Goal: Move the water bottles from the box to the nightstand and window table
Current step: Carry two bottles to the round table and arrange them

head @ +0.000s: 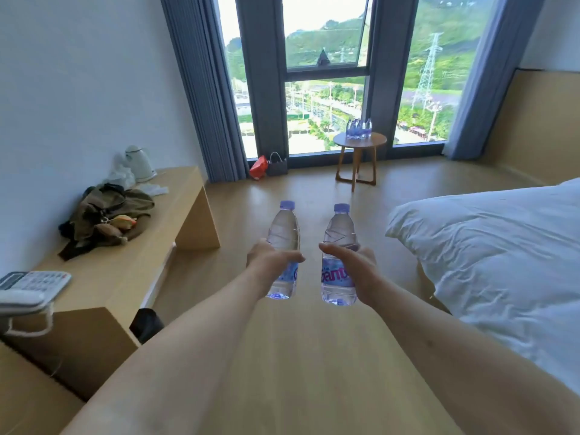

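A: The cluster of clear plastic bottles (pixel 358 128) on the round wooden window table (pixel 360 140) is too small to count.

B: And the left hand (pixel 272 258) covers most of its clear purple-capped bottle's (pixel 283 232) label.

A: The white corded telephone (pixel 26 293) is cut by the left edge, the white-sheeted bed (pixel 502 246) by the right.

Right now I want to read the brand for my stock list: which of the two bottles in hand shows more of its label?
The bottle in the right hand, the right-hand bottle: its label lettering faces the camera, while the left hand covers most of the left-hand bottle label.
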Demonstrator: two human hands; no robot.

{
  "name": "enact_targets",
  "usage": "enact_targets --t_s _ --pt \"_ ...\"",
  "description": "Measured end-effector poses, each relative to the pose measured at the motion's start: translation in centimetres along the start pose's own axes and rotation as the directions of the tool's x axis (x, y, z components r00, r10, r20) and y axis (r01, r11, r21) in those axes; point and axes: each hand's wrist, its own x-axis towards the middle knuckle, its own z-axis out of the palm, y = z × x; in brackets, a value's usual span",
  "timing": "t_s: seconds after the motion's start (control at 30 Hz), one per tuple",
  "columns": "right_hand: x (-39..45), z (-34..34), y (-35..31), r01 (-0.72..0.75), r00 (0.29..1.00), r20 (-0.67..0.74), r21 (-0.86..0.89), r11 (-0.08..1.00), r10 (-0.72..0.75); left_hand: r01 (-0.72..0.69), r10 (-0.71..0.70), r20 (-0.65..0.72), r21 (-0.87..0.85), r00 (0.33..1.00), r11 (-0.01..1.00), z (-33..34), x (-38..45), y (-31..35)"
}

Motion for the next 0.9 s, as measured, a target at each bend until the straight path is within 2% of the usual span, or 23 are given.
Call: enact_targets --t_s 0.23,0.4,0.6,0.9 --pt "11.7 -1.7 -1.7 0.021 0.984 -0.177 -0.028 0.999 -0.025 -0.05 0.047 0.129 0.02 0.99 0.999 7.1 12.9 3.2" --pt "21.0 -0.6 -4.0 0.009 0.974 -0.227 -0.025 1.0 -0.015 -0.054 0.047 0.205 0.031 0.978 0.998 10.1 23.0 6.2" --pt "31.4 0.4 -7.3 0.053 0.958 -0.276 -0.095 0.994 -0.078 -0.067 0.045 0.277 0.069 0.96 0.995 12.9 34.5 10.6" --pt "46.1 -1.3 -7.9 -0.003 0.948 -0.318 -0.069 0.998 -0.019 -0.036 0.012 0.316 0.069 0.949 0.997 19.4 48.0 13.9"
